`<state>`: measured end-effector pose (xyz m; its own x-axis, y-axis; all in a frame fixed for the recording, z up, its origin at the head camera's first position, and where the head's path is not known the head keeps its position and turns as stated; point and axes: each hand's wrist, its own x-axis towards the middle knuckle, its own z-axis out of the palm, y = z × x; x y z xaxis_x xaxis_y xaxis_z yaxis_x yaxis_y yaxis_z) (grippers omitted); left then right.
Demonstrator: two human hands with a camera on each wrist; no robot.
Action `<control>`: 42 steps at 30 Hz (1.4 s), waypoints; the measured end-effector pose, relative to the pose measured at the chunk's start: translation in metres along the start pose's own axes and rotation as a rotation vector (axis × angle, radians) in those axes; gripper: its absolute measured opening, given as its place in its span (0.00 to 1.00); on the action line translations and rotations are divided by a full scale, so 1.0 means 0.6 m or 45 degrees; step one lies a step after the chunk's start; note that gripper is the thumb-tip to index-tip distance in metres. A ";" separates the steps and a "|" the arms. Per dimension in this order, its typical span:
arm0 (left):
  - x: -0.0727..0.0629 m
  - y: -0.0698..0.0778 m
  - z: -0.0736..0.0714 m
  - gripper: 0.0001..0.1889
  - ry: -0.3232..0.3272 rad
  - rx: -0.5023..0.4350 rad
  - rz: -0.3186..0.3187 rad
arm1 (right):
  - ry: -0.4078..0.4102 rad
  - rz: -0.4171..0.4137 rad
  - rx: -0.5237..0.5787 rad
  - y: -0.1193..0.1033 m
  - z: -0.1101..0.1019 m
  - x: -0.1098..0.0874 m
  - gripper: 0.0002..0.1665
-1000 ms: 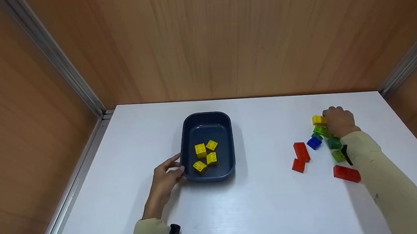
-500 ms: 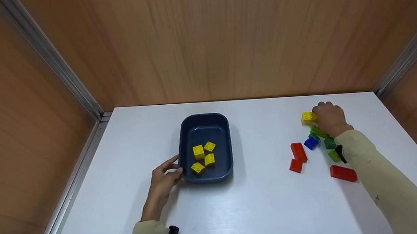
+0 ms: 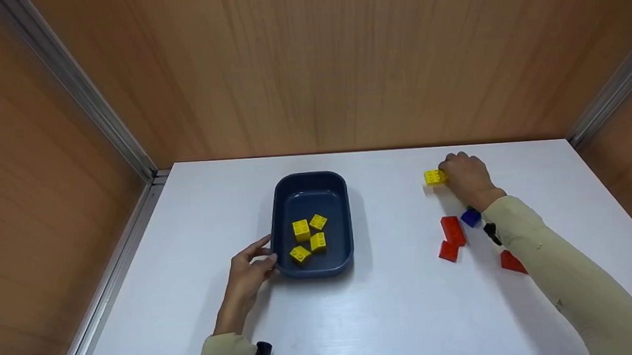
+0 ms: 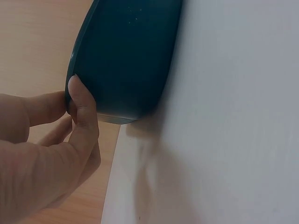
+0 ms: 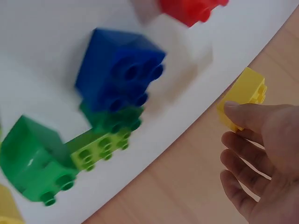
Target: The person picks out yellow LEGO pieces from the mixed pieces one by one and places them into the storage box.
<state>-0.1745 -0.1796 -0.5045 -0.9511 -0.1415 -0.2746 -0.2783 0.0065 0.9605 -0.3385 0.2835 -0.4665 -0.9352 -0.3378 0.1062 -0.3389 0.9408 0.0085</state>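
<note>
My right hand pinches a yellow toy brick between thumb and fingers. Its shadow falls just below on the tabletop. In the right wrist view the yellow brick has its studs facing right, and the other fingers curl loosely beneath. At the left, a dark blue tray holds several small yellow bricks. My left hand grips its near-left edge; in the left wrist view the thumb presses the tray's outer wall at the rim.
Red bricks and a blue brick lie on the white table. Another red brick is partly behind the right sleeve. Green bricks show in the right wrist view. Wooden panels border the table.
My right hand has lifted the yellow brick and carried it left, away from the green bricks. The left hand and the tray have stayed in place.
</note>
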 end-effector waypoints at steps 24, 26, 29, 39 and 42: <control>0.003 0.002 0.011 0.26 0.010 0.016 -0.004 | 0.103 -0.192 0.048 -0.170 -0.028 0.056 0.19; 0.003 0.002 0.012 0.26 0.011 0.012 -0.005 | 0.100 -0.187 0.065 -0.182 -0.029 0.059 0.20; 0.004 0.002 0.012 0.26 0.007 0.003 -0.004 | 0.095 -0.191 0.076 -0.200 -0.031 0.065 0.20; 0.005 0.000 0.018 0.26 0.029 0.007 -0.018 | 0.109 -0.249 0.089 -0.264 -0.040 0.090 0.17; 0.004 0.000 0.019 0.26 0.026 0.009 -0.015 | 0.103 -0.263 0.105 -0.282 -0.043 0.095 0.16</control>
<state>-0.1781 -0.1685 -0.5054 -0.9448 -0.1619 -0.2847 -0.2903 0.0114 0.9569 -0.3317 0.1057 -0.4363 -0.8351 -0.5163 0.1897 -0.5323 0.8454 -0.0427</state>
